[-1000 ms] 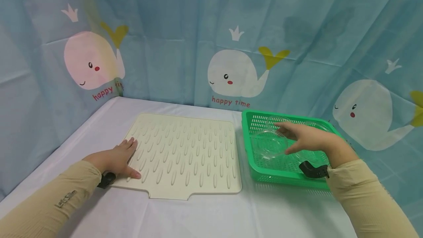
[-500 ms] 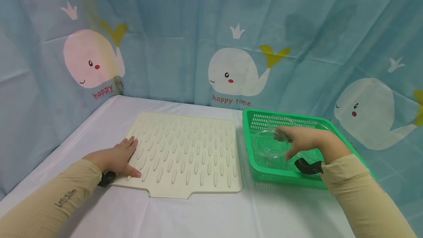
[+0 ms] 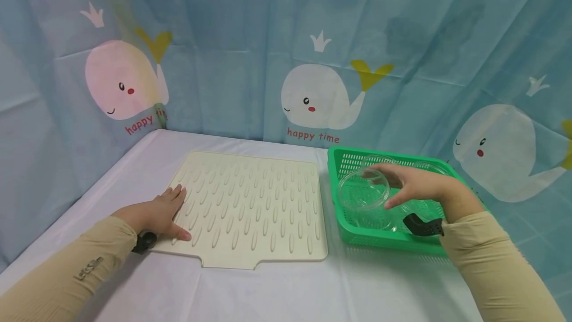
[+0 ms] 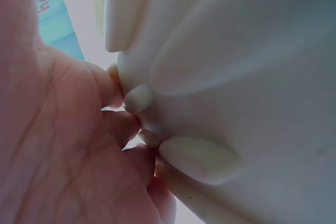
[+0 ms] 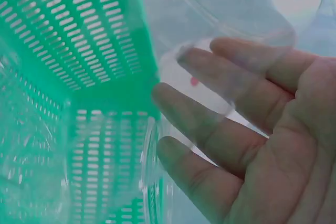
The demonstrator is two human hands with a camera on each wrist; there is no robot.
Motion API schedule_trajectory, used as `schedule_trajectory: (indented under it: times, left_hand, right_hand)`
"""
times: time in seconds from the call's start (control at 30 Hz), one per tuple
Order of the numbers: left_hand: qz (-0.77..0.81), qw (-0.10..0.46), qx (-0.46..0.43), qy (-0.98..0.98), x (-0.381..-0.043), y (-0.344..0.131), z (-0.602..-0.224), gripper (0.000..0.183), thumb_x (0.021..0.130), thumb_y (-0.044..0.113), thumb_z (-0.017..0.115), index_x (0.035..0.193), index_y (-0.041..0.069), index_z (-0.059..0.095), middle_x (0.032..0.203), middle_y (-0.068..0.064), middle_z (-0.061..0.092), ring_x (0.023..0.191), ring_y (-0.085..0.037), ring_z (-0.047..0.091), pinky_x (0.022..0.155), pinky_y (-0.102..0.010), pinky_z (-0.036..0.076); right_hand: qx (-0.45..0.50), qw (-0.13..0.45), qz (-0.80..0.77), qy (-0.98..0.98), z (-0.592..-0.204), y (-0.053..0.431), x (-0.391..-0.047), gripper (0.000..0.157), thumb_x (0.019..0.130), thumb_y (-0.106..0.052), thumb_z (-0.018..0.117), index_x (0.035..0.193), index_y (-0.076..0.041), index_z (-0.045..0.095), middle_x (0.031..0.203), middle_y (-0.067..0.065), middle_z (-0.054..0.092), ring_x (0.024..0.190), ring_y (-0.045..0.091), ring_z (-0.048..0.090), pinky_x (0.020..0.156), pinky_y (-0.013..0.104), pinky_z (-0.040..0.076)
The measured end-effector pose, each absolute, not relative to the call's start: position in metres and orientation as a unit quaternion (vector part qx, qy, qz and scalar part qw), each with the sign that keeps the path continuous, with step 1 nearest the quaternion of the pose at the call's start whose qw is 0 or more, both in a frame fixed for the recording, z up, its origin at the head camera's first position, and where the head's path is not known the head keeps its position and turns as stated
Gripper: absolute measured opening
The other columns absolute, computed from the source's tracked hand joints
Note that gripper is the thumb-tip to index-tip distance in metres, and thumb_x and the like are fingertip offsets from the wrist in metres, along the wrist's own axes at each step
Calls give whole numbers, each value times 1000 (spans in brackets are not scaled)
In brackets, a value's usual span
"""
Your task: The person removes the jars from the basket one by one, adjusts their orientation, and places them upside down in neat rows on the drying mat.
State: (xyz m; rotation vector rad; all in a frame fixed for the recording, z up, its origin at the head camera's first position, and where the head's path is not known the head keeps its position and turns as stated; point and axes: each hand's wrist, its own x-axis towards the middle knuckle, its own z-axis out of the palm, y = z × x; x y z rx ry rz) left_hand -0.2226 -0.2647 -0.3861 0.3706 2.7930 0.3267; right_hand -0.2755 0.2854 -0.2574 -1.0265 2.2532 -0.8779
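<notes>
A cream draining board (image 3: pixel 250 207) with raised ribs lies on the table. My left hand (image 3: pixel 158 215) rests on its left edge, fingers extended; the left wrist view shows the palm (image 4: pixel 58 140) beside the ribs. At the green basket (image 3: pixel 389 242), my right hand (image 3: pixel 417 185) holds a clear round plastic container (image 3: pixel 363 195) by its right side, tilted, above the basket floor. Its fingertips partly hide behind the clear wall. In the right wrist view the fingers (image 5: pixel 210 135) show through transparent plastic, and the exact contact is hard to tell.
Other clear containers stand in the basket, one at the back (image 3: pixel 379 159) and one at the right (image 3: pixel 431 167), partly behind the right hand. A white cloth (image 3: pixel 290 292) covers the table. A blue curtain (image 3: pixel 223 88) with whale prints hangs behind.
My right hand first reached further onto the clear container, then rose slightly with it, and the container now tilts. The left hand and the draining board have stayed put.
</notes>
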Motion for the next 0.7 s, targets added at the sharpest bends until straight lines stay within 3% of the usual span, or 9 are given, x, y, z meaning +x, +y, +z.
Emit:
schedule_trajectory:
  times: [0.13,0.37,0.53,0.7]
  left_hand:
    - [111,150,133,973,-223,-264,-387,132,56,68,69,136,-19,12,141,-41,6,128,-57,5,100,-66,13]
    - [109,154,121,975,-224,-264,-385,134,54,70,68,137,-19,11,142,-40,5,128,-56,4,100,-66,13]
    - [116,164,111,973,-223,-264,-384,134,54,71,67,138,-18,11,143,-39,4,129,-55,4,101,-66,12]
    - [113,144,129,975,-223,-268,-378,132,57,71,65,138,-18,9,142,-39,3,129,-55,4,101,-65,11]
  right_hand:
    - [-394,246,-297,834,-254,278,-272,87,79,-12,71,145,-3,15,147,20,22,133,41,22,100,13,28]
    - [-406,173,-224,869,-252,270,-264,89,73,-31,77,142,-8,25,140,9,35,126,34,37,99,38,36]
    - [-408,136,-217,876,-249,271,-260,85,73,-33,77,140,-9,30,138,8,38,123,30,40,97,40,38]
    - [-408,89,-226,880,-233,270,-256,84,72,-29,78,139,-11,31,138,8,38,127,31,36,96,53,36]
